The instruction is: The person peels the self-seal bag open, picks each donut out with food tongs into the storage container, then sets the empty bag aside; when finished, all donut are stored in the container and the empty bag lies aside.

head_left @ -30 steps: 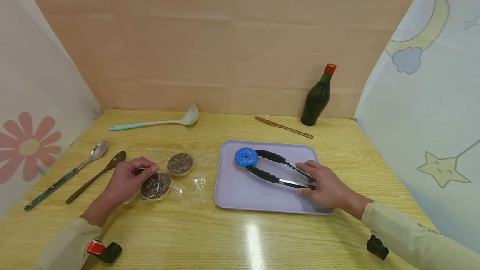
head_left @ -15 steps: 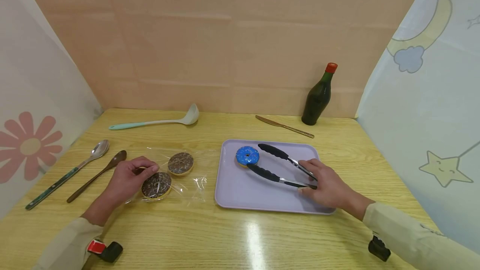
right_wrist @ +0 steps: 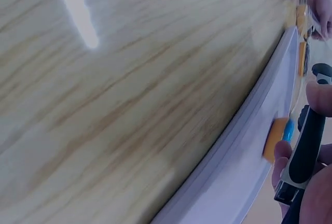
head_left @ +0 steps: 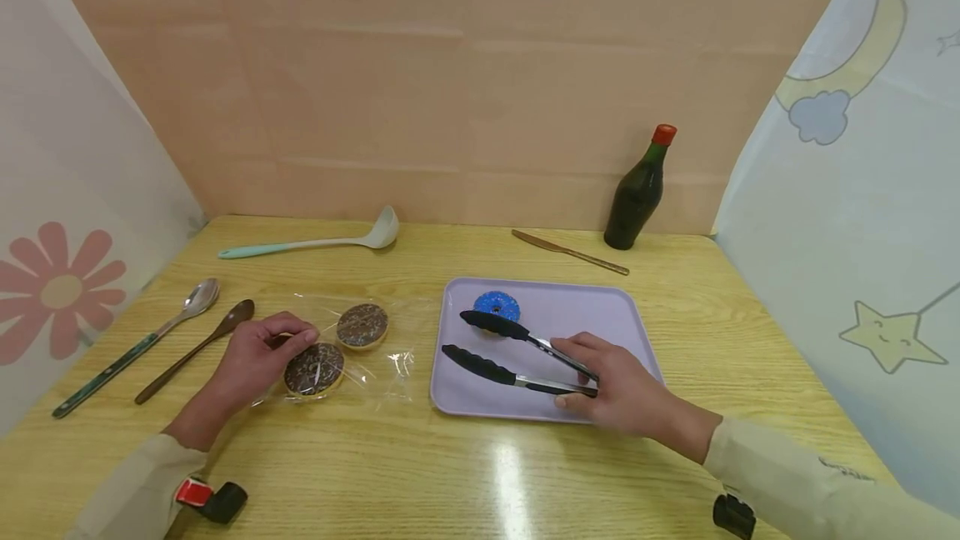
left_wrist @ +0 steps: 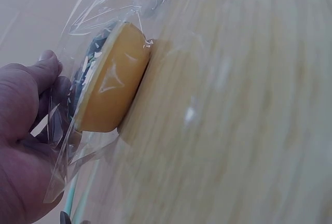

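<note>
My left hand (head_left: 251, 361) pinches the edge of a clear plastic bag (head_left: 397, 377). Inside that bag lie two chocolate-topped doughnuts, the nearer doughnut (head_left: 313, 369) just by my fingers and the farther doughnut (head_left: 363, 326) behind it. In the left wrist view, the yellow side of a bagged doughnut (left_wrist: 111, 89) shows through the film. Kitchen tongs (head_left: 480, 365) with black scalloped ends are gripped by my right hand (head_left: 626, 390), their arms spread and nothing between them. A blue-iced doughnut (head_left: 498, 302) sits at the lilac tray's (head_left: 547, 408) left back corner, partly covered by the tongs' upper arm.
Left of the bag lie a wooden spoon (head_left: 195, 353) and a green-handled metal spoon (head_left: 146, 344). A ladle (head_left: 322, 243) rests at the back left. Behind the tray are a bronze-coloured knife (head_left: 570, 253) and a green bottle (head_left: 634, 198) with a red cap.
The tongs have let go of the blue doughnut, which stays on the tray. My right hand has moved them left and toward me. My left hand keeps its place on the bag.
</note>
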A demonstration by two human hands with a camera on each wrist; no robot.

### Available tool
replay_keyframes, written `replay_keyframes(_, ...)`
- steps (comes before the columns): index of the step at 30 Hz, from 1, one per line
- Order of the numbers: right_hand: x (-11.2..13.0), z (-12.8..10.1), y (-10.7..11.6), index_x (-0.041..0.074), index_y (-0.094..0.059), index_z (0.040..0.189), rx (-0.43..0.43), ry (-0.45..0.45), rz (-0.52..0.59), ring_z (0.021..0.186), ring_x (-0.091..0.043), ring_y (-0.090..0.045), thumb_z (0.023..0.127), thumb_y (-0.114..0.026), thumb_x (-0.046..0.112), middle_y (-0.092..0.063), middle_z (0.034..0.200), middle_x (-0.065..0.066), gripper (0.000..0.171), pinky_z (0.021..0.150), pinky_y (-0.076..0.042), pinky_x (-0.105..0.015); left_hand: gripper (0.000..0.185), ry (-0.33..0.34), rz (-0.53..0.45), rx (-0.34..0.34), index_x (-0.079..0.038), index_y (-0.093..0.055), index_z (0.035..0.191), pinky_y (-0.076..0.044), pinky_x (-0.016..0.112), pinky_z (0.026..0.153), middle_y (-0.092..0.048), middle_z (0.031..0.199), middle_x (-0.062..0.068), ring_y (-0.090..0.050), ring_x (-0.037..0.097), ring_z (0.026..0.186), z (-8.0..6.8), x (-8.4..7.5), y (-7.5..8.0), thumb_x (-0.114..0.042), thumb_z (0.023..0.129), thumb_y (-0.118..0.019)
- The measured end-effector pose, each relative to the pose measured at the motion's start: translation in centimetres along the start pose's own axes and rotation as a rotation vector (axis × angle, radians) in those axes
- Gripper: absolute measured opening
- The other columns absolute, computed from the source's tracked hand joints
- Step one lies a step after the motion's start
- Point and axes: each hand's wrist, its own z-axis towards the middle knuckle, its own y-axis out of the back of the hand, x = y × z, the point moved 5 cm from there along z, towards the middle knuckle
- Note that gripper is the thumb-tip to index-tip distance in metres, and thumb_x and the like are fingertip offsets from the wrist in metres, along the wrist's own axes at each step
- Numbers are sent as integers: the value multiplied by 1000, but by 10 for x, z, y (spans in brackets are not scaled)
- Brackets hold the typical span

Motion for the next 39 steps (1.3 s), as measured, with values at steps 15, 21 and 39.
replay_keyframes(15,28,28,-31,0,-57,127,92,16,-55,75,-11,-49,80,-75,22,-57,110,0,55,72,-41,-28,7,-12,-5,-12,3,-70,87,-46,17,62,-66,80,8,-59,7,72,0,0,0,8,85,-65)
replay_keyframes(21,38,39,-37,-1,-54,130,105,-15,-52,85,-16,-52,82,-73,23,-56,115,-4,57,74,-43,-31,7,-17,1,-12,7,-68,86,-45,17,61,-65,79,13,-58,8,71,0,-1,-1,11,85,-63)
replay_keyframes(39,57,74,-61,-1,-43,139,161,-89,-115,112,-25,-51,82,-71,33,-44,137,-16,72,90,-44,-40,8,-27,-43,-5,9,-68,85,-46,17,62,-65,78,12,-58,8,71,0,-25,0,14,84,-62)
